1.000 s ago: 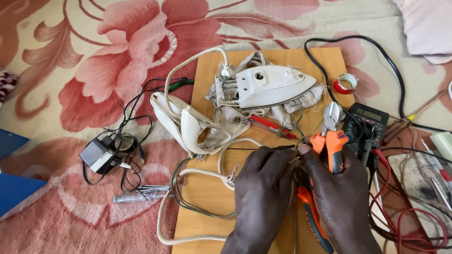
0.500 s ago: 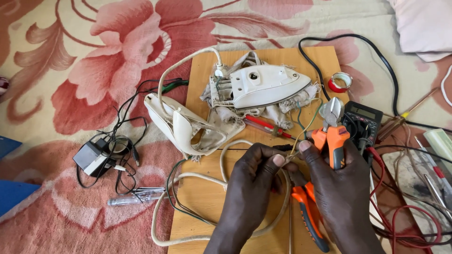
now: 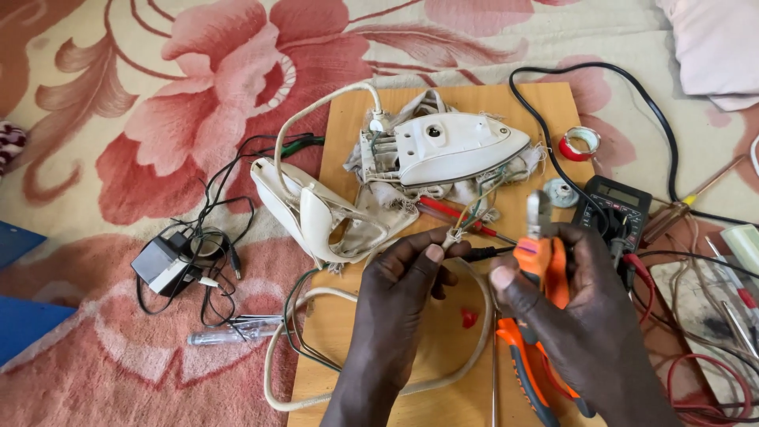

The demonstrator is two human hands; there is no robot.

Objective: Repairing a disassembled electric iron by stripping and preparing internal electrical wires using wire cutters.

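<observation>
While the left hand [image 3: 403, 277] has come forward to pinch thin wires [image 3: 468, 221] near the board's [image 3: 545, 103] middle, the right hand [image 3: 565, 292] stays clamped on orange pliers [image 3: 541, 261], raised closer | iron [image 3: 451, 146] at far edge | red tape roll [image 3: 579, 143], far right corner | no labels legible

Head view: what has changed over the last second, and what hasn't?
The left hand drew apart from the right hand and now pinches the thin wires leading to the iron body. The right hand keeps holding the orange pliers. Iron, handle shell and multimeter stayed put.
</observation>
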